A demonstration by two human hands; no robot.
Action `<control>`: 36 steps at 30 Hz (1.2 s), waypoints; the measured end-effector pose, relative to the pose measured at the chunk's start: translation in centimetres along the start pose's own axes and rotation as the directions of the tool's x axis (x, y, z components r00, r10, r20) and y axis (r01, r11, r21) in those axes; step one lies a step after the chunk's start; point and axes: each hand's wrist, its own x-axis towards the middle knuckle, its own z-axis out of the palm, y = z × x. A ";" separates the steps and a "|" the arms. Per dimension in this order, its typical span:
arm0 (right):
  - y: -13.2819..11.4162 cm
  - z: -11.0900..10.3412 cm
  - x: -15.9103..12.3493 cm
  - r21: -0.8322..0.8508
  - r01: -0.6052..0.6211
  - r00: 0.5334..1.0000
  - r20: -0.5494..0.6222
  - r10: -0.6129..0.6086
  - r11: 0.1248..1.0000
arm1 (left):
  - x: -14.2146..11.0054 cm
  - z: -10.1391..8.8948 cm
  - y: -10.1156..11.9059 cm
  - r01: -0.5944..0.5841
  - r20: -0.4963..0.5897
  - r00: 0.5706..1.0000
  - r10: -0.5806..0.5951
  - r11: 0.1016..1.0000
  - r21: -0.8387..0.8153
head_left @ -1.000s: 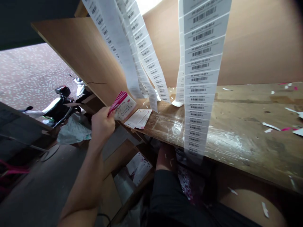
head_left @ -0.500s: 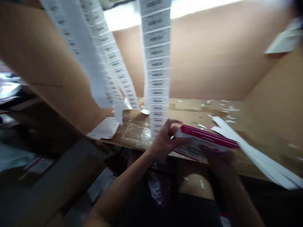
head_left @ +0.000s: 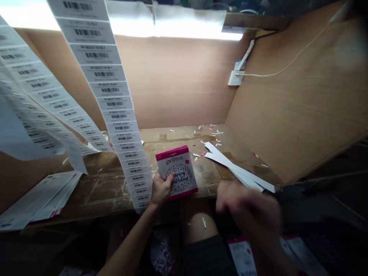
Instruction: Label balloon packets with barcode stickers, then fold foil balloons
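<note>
A small stack of flat white and pink packets [head_left: 184, 163], printed "prima" and "happy birthday", is gripped in my left hand [head_left: 162, 188], thumb across the front. The stack stands tilted at the table's near edge. To the right, my right hand [head_left: 248, 207] is smeared by motion, away from the stack; its fingers cannot be made out. Beside my left hand hangs a long strip of barcode labels [head_left: 119, 115]. Below my right arm, similar packets [head_left: 243, 255] lie low down, partly hidden.
More label strips [head_left: 57, 96] hang at the left, above a pile of flat packets [head_left: 37, 195]. White paper strips [head_left: 235, 166] and scraps lie on the cardboard-covered table [head_left: 100, 184]. Cardboard walls surround it, with a white plug and cable [head_left: 236, 78] at the back right.
Both hands were on the packets before. Now my left hand alone holds them, their printed front facing me, and my right hand has come away. The view has swung right.
</note>
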 end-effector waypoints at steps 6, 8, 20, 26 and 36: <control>10.0 -3.9 10.3 -0.936 0.037 0.999 0.044 0.013 0.350 | -2.6 -0.2 1.8 0.546 0.227 0.837 -0.497 0.781 -0.302; 12.4 -4.7 10.6 -0.981 0.140 0.983 0.155 0.102 0.137 | -3.9 -0.6 1.8 0.617 0.292 0.787 -0.544 0.705 -0.351; 13.8 -7.1 10.7 -0.969 0.176 0.982 0.184 0.033 0.171 | -6.2 -3.3 0.9 0.588 0.321 0.809 -0.493 0.687 -0.427; 4.4 -6.4 9.2 -0.720 0.068 0.993 -0.017 -0.116 0.690 | -7.0 -1.4 1.7 0.355 0.070 0.935 -0.348 0.913 -0.203; -0.5 1.4 7.4 -0.486 0.084 0.680 0.666 0.306 0.870 | -9.4 0.0 2.2 0.255 0.028 0.967 -0.255 0.967 -0.021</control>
